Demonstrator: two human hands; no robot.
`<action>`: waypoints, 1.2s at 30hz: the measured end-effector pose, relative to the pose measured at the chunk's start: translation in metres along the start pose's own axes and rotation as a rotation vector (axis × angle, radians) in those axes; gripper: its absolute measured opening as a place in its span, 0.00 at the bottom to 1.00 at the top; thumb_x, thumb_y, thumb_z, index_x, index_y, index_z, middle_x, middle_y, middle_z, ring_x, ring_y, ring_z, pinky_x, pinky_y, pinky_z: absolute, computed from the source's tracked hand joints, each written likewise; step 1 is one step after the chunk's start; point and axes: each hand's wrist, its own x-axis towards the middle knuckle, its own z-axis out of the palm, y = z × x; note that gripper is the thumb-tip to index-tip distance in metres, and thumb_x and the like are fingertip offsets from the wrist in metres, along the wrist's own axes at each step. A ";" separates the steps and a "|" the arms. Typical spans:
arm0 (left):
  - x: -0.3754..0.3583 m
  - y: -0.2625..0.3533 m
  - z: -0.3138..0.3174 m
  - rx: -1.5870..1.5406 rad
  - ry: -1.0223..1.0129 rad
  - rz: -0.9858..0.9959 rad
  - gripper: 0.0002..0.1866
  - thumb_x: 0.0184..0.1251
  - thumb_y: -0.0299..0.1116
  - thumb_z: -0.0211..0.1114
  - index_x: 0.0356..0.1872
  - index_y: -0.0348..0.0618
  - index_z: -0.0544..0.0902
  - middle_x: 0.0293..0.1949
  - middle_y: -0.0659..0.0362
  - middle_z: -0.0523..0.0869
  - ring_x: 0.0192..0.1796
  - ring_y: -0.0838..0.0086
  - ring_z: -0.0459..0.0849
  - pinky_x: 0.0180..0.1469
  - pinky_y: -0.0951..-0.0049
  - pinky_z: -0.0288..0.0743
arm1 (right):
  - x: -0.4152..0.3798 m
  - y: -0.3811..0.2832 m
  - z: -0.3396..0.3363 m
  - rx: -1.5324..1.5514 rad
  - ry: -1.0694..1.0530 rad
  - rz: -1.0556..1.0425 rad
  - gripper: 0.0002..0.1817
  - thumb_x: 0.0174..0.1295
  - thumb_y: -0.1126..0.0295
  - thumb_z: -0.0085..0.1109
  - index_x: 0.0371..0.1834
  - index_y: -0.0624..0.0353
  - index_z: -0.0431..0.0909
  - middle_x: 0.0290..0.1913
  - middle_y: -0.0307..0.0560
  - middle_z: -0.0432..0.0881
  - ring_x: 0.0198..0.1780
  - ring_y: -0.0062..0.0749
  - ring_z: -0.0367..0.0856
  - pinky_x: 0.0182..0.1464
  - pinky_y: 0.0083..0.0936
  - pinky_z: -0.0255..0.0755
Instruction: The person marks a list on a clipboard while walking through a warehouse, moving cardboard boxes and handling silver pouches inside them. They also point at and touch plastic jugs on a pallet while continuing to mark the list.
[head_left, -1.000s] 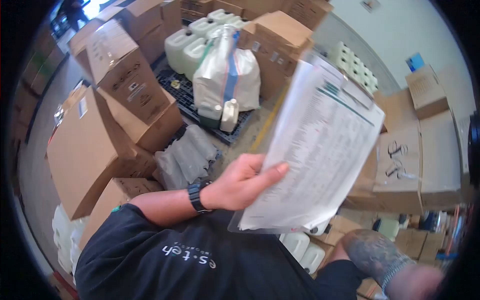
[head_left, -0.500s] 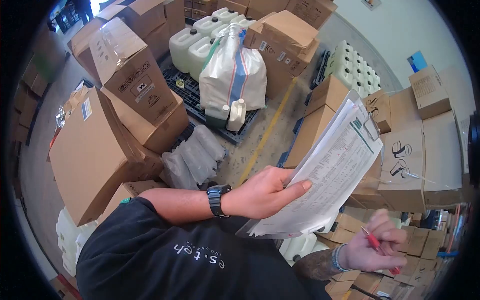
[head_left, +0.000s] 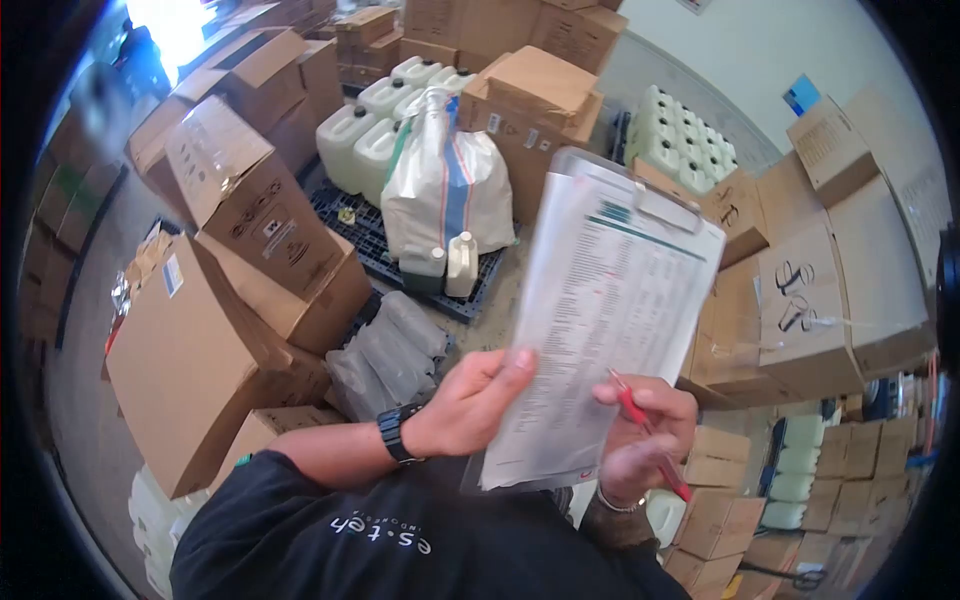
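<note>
A clipboard [head_left: 610, 330] with printed sheets under its metal clip tilts up in front of my chest. My left hand [head_left: 474, 405], with a black watch on the wrist, grips its left edge, the thumb lying on the paper and the other fingers hidden behind. At the lower right of the board is my right hand [head_left: 648, 435], its fingers closed round a red pen [head_left: 634, 410]. The pen's tip points up and left, over the printed page. A bracelet circles that wrist.
Large cardboard boxes [head_left: 190, 350] rise at the left, and more boxes [head_left: 810, 290] stand at the right. Beyond the clipboard, a white sack [head_left: 440, 190] and jerrycans [head_left: 350, 145] rest on a dark pallet [head_left: 330, 205]. Clear plastic bundles [head_left: 385, 350] lie near my left forearm.
The clipboard has turned more upright and faces me more squarely. My right hand has come in from the right with the red pen, up to the clipboard's lower right edge.
</note>
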 end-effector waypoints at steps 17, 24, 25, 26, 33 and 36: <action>-0.020 0.006 -0.008 -0.137 0.043 0.048 0.28 0.83 0.46 0.39 0.64 0.29 0.70 0.61 0.52 0.79 0.60 0.71 0.79 0.61 0.70 0.71 | 0.007 -0.003 0.007 -0.363 -0.168 -0.172 0.13 0.57 0.77 0.67 0.45 0.57 0.78 0.42 0.53 0.79 0.37 0.35 0.80 0.39 0.26 0.76; -0.023 0.009 -0.008 -0.123 0.042 0.019 0.28 0.83 0.46 0.39 0.64 0.29 0.70 0.61 0.51 0.79 0.60 0.70 0.79 0.62 0.70 0.72 | -0.004 0.008 0.010 -0.217 -0.065 -0.101 0.15 0.57 0.77 0.68 0.46 0.63 0.76 0.40 0.52 0.80 0.38 0.38 0.81 0.41 0.29 0.77; -0.023 0.010 -0.006 -0.134 0.049 0.025 0.28 0.83 0.46 0.39 0.64 0.29 0.70 0.61 0.51 0.79 0.60 0.70 0.79 0.62 0.69 0.72 | -0.003 0.009 0.010 -0.207 -0.067 -0.117 0.15 0.56 0.77 0.68 0.46 0.63 0.76 0.40 0.53 0.80 0.38 0.37 0.81 0.41 0.29 0.76; -0.023 0.010 -0.005 -0.145 0.054 0.031 0.28 0.83 0.46 0.39 0.64 0.29 0.70 0.61 0.51 0.79 0.60 0.70 0.79 0.62 0.69 0.72 | -0.003 0.010 0.010 -0.198 -0.068 -0.135 0.16 0.56 0.78 0.68 0.47 0.64 0.76 0.40 0.53 0.80 0.38 0.37 0.81 0.42 0.29 0.76; -0.023 0.006 -0.006 -0.156 0.075 0.040 0.28 0.83 0.46 0.39 0.64 0.28 0.70 0.61 0.51 0.79 0.60 0.70 0.79 0.62 0.70 0.72 | -0.002 0.005 0.004 -0.244 -0.117 -0.182 0.15 0.61 0.68 0.66 0.46 0.64 0.76 0.40 0.55 0.80 0.38 0.38 0.80 0.42 0.29 0.75; -0.023 0.006 -0.007 -0.168 0.097 0.045 0.28 0.83 0.47 0.39 0.64 0.29 0.70 0.60 0.52 0.80 0.59 0.71 0.80 0.61 0.71 0.72 | -0.007 0.004 0.000 -0.235 -0.231 -0.100 0.22 0.69 0.52 0.57 0.46 0.64 0.71 0.42 0.57 0.77 0.44 0.35 0.76 0.52 0.31 0.71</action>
